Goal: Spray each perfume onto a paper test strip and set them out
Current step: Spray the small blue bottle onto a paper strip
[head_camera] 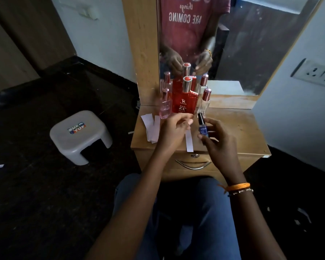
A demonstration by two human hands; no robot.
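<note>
My right hand (217, 136) grips a small blue perfume bottle (202, 128) with a black sprayer, held upright above the wooden dresser top (238, 132). My left hand (174, 128) pinches the top of a white paper strip (189, 142) that hangs down just left of the blue bottle. Against the mirror stand three bottles: a pink one (165, 106) on the left, a big red one (184, 99) in the middle and a clear one with a pinkish cap (204, 102) on the right. Loose white strips (151, 126) lie at the dresser's left edge.
The mirror (233, 44) rises behind the bottles and reflects them and the hands. A drawer with a metal handle (192, 165) sits below the top. A grey plastic stool (79, 136) stands on the dark floor to the left. A wall socket (315, 72) is at right.
</note>
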